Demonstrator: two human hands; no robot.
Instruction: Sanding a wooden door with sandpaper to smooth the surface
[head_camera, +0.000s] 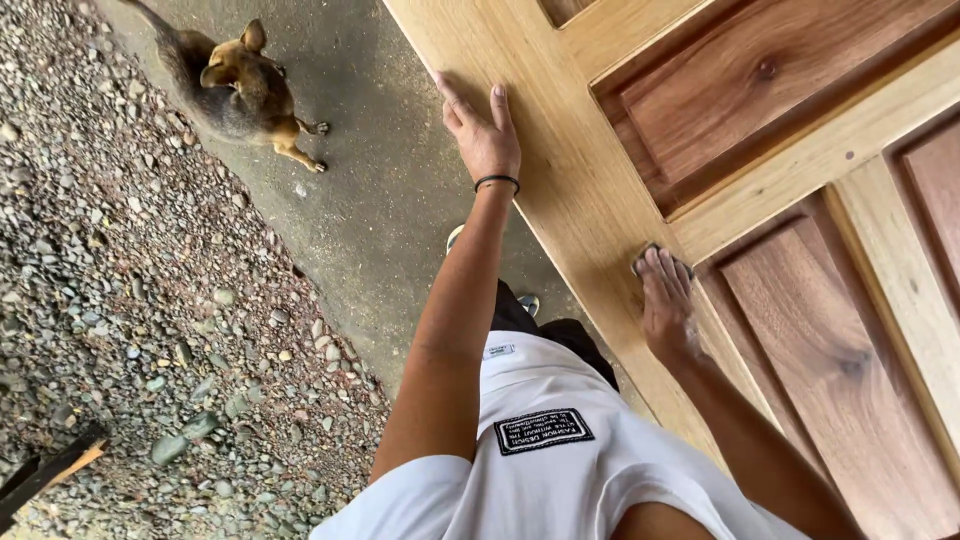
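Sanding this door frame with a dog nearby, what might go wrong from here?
The dog stands close on the concrete; it may wander underfoot or catch dust. The left hand rests flat near the door edge, where splinters are possible. The right hand presses a small sanding pad beside the darker panel, which a slip might scuff.

Sanding pad (655, 255) mostly hidden under right hand (665, 300), door (800, 200) cut off (top, right)
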